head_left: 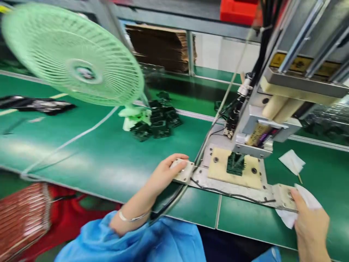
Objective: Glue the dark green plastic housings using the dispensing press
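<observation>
My left hand (163, 175) grips the left push-button box (187, 172) of a bench press (257, 120), its thumb on top near the button. On the opposite side, my right hand (312, 223) is closed round the right push-button box (285, 197), thumb at the button. A white sheet of paper or cloth (308, 197) shows around the right hand; I cannot tell whether the fingers pinch it. Between the hands, a small black plastic part (235, 163) sits on the cream fixture plate (218, 174), right under the press head.
A green fan (84, 71) stands at the left. Beside its base lie several black parts (160, 122) and a pale green cloth (135, 116). Black cables (174, 196) cross the green table (109, 156). A white scrap (292, 161) lies right of the press.
</observation>
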{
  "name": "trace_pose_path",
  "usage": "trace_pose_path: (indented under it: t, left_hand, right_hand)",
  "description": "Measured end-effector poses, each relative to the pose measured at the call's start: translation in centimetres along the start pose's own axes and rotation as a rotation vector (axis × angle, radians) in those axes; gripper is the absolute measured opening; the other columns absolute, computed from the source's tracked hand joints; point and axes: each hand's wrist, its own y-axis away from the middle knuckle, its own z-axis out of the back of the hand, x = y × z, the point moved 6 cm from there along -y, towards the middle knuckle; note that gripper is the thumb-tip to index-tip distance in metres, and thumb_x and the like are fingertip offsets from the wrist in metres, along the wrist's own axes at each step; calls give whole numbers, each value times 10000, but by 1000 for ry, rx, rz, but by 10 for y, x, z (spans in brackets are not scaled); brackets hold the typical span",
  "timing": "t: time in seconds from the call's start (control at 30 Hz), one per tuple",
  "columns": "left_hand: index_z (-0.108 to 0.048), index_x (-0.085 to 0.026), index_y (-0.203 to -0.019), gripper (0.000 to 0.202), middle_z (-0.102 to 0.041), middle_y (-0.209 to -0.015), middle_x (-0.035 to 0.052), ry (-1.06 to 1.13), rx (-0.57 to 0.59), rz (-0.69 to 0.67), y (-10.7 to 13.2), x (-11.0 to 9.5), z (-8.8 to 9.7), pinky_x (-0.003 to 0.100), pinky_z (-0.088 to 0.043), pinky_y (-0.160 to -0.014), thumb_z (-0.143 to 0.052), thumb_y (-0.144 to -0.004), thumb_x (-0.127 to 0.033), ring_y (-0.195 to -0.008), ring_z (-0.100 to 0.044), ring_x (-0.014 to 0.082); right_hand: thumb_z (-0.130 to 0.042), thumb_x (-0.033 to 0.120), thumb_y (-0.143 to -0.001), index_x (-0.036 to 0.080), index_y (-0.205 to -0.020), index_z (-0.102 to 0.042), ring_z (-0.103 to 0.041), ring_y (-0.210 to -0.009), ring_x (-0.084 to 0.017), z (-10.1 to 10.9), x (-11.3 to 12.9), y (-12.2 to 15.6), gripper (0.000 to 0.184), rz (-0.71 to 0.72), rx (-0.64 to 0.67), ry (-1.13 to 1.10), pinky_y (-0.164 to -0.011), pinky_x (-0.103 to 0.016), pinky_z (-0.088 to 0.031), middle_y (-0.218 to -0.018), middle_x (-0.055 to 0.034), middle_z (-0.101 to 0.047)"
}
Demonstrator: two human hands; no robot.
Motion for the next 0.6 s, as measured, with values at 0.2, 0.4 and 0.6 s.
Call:
trace_pose_path:
  t: [0.2, 0.4, 0.6]
  left_hand:
    - [-669, -183, -1046, 588, -751, -930, 60, -54, -69, 52, 1, -2, 2, 267, -486, -631, -721, -692, -649, -752, -650, 227]
    - [-669, -193, -1141, 644, -744, -1101, 73, -377, -119, 59, 10, -16, 11, 314, -528, -705, -629, -720, -678, -872, -673, 276]
    - [-701, -280, -1109, 566, -703, -1182, -3, -570, -148, -129, 15, -73, -4, 312, -540, -636, -686, -680, -649, -901, -678, 284]
  right_hand:
    - [-848, 587, -596, 102, -1028, -744, -707, -932, -318, -8, -7, 5, 658, -129, -31, -31, -758, -370, -593, -1007, -138, -745]
    - [-866, 581, -561, 144, -1039, -755, -692, -989, -324, -5, -6, 9, 657, -206, -37, -40, -769, -355, -585, -1037, -116, -745]
    - [-860, 572, -542, 155, -1012, -761, -699, -951, -311, -7, -1, 12, 636, -212, -33, -38, -708, -319, -582, -1013, -104, -750]
